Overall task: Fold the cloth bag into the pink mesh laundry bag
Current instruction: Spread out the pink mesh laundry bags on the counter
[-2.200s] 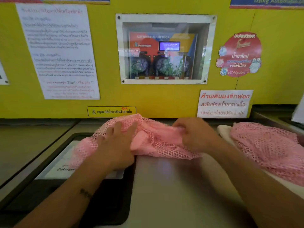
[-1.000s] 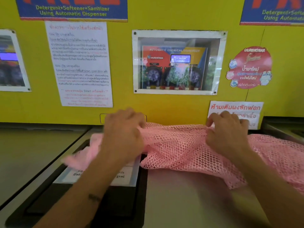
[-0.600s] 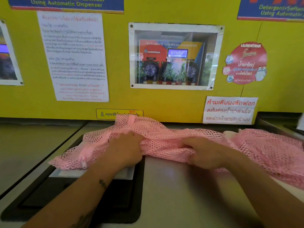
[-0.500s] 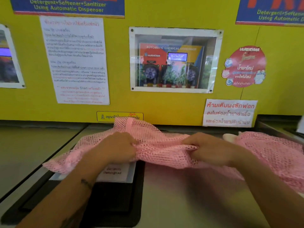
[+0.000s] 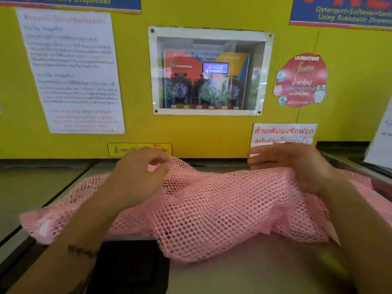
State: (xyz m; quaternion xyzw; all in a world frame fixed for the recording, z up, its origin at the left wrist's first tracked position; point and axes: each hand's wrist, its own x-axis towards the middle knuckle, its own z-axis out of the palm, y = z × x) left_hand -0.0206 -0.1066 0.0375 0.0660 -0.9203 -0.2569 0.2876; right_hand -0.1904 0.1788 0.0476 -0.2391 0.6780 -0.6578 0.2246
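I've just lifted and spread the mesh bag across the tabletop: left hand pinches its ten-o'clock edge, right hand grips at two o'clock. Cloth bag hidden.

- Support surface: grey machine top, flat, running up to the yellow back panel.
- Black recessed panel set into the top at lower left; its upper part is covered by mesh.
- Pink mesh laundry bag lies spread across the top, rumpled, left end over the black panel, right end trailing toward the right edge of view.
- Near strip of the grey top in front of the mesh is bare.
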